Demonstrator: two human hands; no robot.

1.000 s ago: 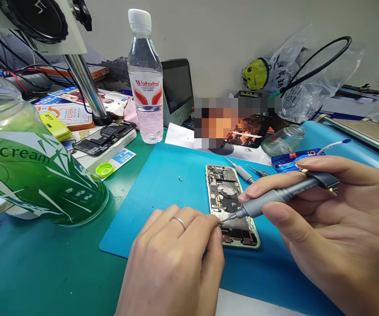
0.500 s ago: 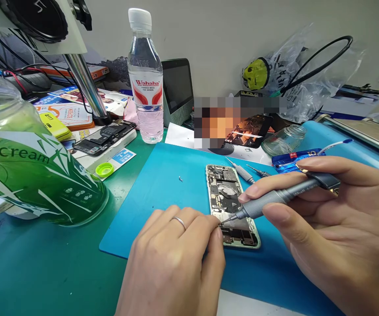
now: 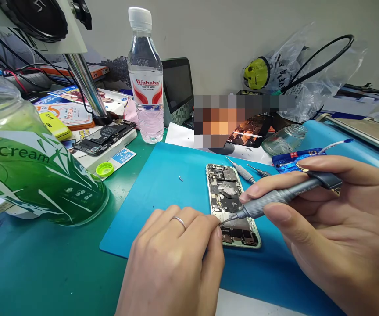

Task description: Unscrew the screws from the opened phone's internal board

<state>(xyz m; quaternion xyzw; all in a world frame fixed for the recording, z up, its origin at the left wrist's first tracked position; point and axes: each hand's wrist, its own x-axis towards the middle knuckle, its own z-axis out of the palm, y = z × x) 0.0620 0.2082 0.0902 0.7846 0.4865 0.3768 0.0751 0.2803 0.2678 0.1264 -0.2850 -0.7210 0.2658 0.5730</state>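
An opened phone, its circuit boards and metal parts bare, lies on a blue mat. My right hand holds a grey screwdriver with a knurled grip and a dark cap, slanting down to the left. Its thin tip reaches the lower left part of the phone, right at the fingertips of my left hand. The left hand wears a ring; its thumb and index finger are pinched at the phone's left edge, and what lies between them is hidden. A tiny metal piece rests on the mat.
Two more screwdrivers lie behind the phone. A green bottle stands close on the left, a water bottle farther back. Beyond the mat are a glass jar, a blue packet and another phone on a box.
The screwdriver's shaft has turned slightly in my right hand, its lettering now showing more. My left hand and the phone stay practically in place.
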